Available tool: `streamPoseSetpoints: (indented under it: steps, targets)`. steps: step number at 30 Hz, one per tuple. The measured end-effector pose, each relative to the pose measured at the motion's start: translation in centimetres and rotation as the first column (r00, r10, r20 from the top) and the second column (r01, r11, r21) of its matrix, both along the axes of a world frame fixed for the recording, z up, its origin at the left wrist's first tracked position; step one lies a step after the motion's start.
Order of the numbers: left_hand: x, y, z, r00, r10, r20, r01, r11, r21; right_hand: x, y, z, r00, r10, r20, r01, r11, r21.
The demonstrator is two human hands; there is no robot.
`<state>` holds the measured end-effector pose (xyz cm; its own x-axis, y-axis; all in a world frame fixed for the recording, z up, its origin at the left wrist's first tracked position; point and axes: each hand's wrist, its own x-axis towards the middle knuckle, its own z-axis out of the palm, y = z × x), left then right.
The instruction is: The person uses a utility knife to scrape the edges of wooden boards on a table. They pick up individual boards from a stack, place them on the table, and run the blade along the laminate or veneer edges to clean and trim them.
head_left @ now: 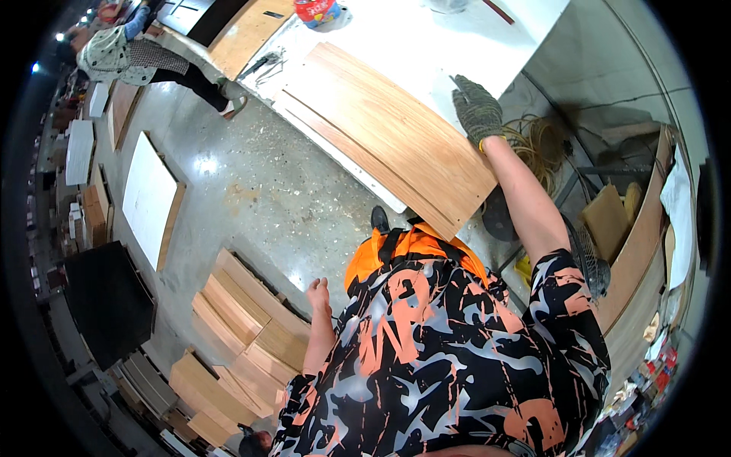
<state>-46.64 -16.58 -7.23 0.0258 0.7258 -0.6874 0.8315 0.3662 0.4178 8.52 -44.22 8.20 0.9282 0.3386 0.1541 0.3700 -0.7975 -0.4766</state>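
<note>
My right hand (478, 110), in a dark green knit glove, reaches over the white tabletop (426, 72) just past the wood panels. A small thin grey tool (454, 78) sticks out from its closed fingers; its exact kind is unclear. Beside my right wrist lies a light wood-grain panel (396, 122), its near end reaching past the table's edge towards my waist. A narrower wood strip (343, 148) lies along the panel's left side. My bare left hand (320, 295) hangs low at my left side above the floor, fingers loosely apart, holding nothing.
A red and blue tub (316, 11) stands at the table's far side. Far left, another person (126, 57) stands by a workbench. Stacked wood boards (244, 312) and a white panel (152, 199) occupy the floor at left. Coiled hose (537, 145) lies right of the table.
</note>
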Motion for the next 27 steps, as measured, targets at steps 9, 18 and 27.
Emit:
streamPoseSetpoints:
  steps: [9,18,27]
  targets:
    - [-4.1,1.6,-1.8,0.988,0.12,0.094,-0.117,0.992,-0.039,-8.2,8.3,2.0,0.68,0.733,0.017,-0.705,0.661,-0.255]
    - [-3.0,3.3,0.7,0.985,0.108,0.135,-0.099,0.993,-0.067,-3.0,-7.2,2.5,0.945,-0.218,0.245,0.258,0.955,-0.147]
    - [13.7,9.4,4.4,0.906,-0.25,0.342,0.247,0.967,0.053,-18.1,-11.0,-4.4,0.769,-0.447,-0.458,0.625,0.677,0.388]
